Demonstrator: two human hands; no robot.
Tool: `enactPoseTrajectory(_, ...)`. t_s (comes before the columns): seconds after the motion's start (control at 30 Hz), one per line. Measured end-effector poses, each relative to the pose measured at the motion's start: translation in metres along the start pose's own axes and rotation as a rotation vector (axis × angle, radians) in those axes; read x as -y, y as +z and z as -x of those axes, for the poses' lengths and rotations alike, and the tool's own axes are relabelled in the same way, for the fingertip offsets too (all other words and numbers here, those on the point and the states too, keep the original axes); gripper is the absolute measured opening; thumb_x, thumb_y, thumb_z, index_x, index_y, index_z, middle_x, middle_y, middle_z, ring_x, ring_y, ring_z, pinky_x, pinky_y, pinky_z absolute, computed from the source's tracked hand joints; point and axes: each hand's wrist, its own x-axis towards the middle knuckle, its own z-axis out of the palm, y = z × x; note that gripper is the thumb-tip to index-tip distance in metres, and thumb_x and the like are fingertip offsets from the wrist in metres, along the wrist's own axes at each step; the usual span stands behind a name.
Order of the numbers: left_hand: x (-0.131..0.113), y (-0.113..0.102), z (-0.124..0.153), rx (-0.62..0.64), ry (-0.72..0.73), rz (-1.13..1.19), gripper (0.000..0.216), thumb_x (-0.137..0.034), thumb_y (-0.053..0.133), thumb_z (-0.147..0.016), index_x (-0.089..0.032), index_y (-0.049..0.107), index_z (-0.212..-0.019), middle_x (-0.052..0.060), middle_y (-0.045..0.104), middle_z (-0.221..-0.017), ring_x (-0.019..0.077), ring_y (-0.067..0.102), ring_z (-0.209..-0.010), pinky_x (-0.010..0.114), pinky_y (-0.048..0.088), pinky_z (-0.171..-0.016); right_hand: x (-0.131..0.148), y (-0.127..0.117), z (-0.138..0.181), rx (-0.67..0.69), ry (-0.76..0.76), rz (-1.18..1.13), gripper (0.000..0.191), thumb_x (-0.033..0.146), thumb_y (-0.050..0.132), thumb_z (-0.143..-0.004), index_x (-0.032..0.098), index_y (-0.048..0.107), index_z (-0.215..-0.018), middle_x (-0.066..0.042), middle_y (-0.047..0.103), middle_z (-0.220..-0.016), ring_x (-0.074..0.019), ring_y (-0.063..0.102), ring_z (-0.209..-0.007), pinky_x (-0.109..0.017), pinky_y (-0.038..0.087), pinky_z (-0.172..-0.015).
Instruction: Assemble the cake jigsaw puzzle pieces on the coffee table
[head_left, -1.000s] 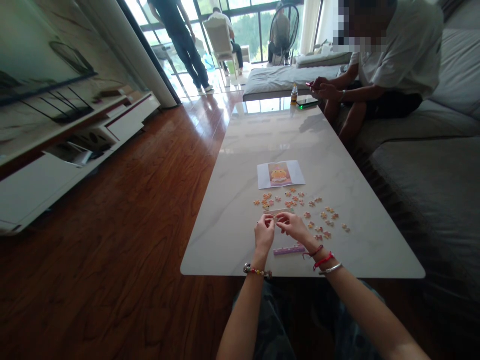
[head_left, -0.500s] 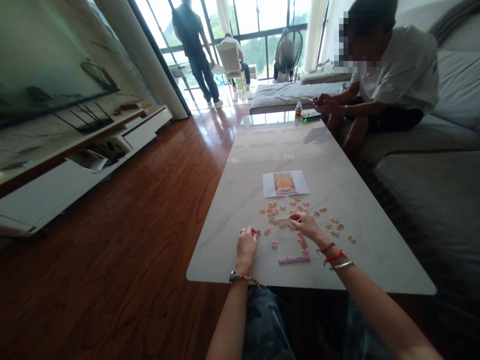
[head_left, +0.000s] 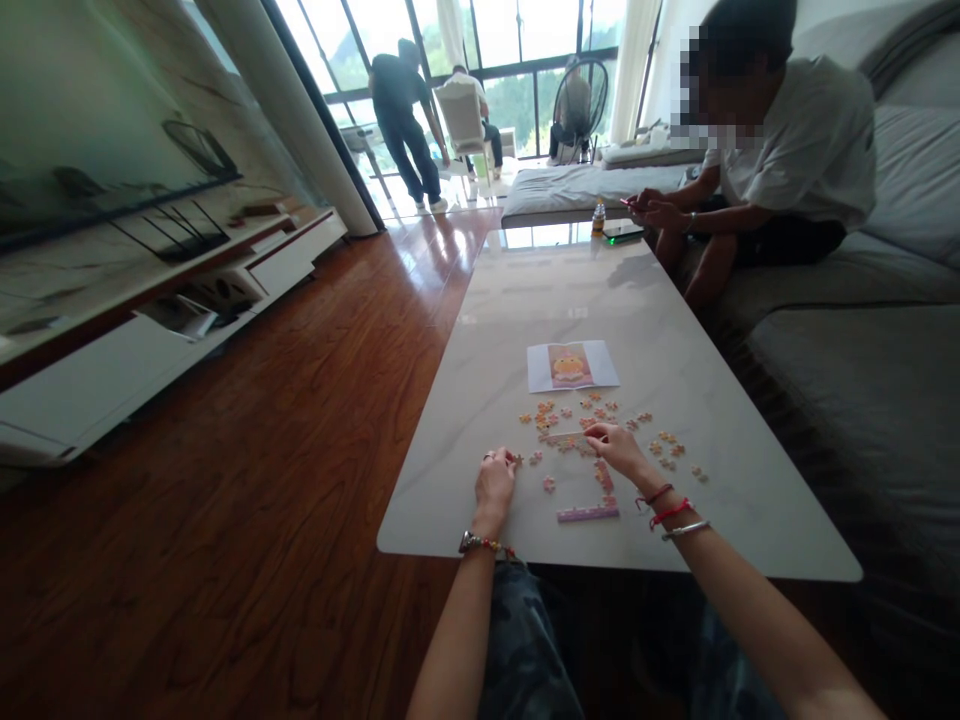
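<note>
My left hand (head_left: 495,487) rests low over the white table, fingers pinched at a small puzzle piece (head_left: 518,459). My right hand (head_left: 616,450) has its thumb and fingers closed on the right end of a narrow, pale-edged puzzle strip (head_left: 566,436). Pink pieces joined in a column (head_left: 604,477) run down below the right hand toward a purple row of joined pieces (head_left: 588,514). Loose puzzle pieces (head_left: 545,412) in orange and pink lie beyond the strip. Another pink piece (head_left: 550,485) sits alone between the hands.
A creased sheet with a picture (head_left: 572,366) lies beyond the pieces. More pieces (head_left: 667,445) are to the right. A small bottle (head_left: 598,217) and a phone (head_left: 623,234) stand at the table's far end. One person (head_left: 795,150) sits on the sofa; others are near the windows.
My right hand has shifted very slightly right, still at the strip. My left hand stays at its piece. The standing person near the windows has bent forward.
</note>
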Motion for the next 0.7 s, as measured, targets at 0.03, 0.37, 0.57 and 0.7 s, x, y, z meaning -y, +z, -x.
enactPoseTrajectory(0.03, 0.0, 0.0, 0.0, 0.002, -0.003, 0.0, 0.014, -0.025, 0.047, -0.08, -0.018, 0.056, -0.089, 0.007, 0.057, -0.094, 0.0138, 0.055, -0.082, 0.023, 0.039, -0.07, -0.001, -0.002, 0.0, -0.01, -0.001, -0.006, 0.018, 0.02, 0.051, -0.071, 0.018, 0.066, -0.08, -0.003, 0.068, -0.077, -0.0125, 0.061, -0.063, -0.023, 0.046, -0.061)
enactPoseTrajectory(0.37, -0.006, -0.007, -0.002, 0.043, -0.026, 0.031, 0.016, -0.028, 0.045, -0.081, -0.018, 0.057, -0.086, 0.007, 0.06, -0.094, 0.0132, 0.056, -0.082, 0.021, 0.039, -0.068, 0.007, -0.009, -0.007, 0.004, -0.001, -0.001, 0.02, 0.019, 0.051, -0.072, 0.017, 0.066, -0.083, -0.004, 0.068, -0.079, -0.0119, 0.061, -0.062, -0.022, 0.047, -0.061)
enactPoseTrajectory(0.57, -0.013, -0.014, -0.008, 0.127, -0.086, 0.035, 0.016, -0.03, 0.046, -0.08, -0.018, 0.057, -0.083, 0.007, 0.064, -0.086, 0.0125, 0.058, -0.077, 0.02, 0.039, -0.063, 0.01, -0.012, -0.005, 0.004, -0.008, -0.004, 0.018, 0.019, 0.053, -0.071, 0.019, 0.067, -0.082, -0.003, 0.069, -0.08, -0.0124, 0.062, -0.067, -0.023, 0.047, -0.066)
enactPoseTrajectory(0.7, -0.018, -0.017, -0.007, 0.145, -0.136, -0.013, 0.017, -0.029, 0.048, -0.078, -0.018, 0.056, -0.088, 0.009, 0.064, -0.09, 0.0151, 0.059, -0.08, 0.021, 0.039, -0.061, 0.007, -0.017, -0.003, 0.013, -0.011, -0.015, 0.018, 0.019, 0.052, -0.071, 0.018, 0.067, -0.082, -0.003, 0.069, -0.079, -0.0108, 0.06, -0.059, -0.022, 0.047, -0.062)
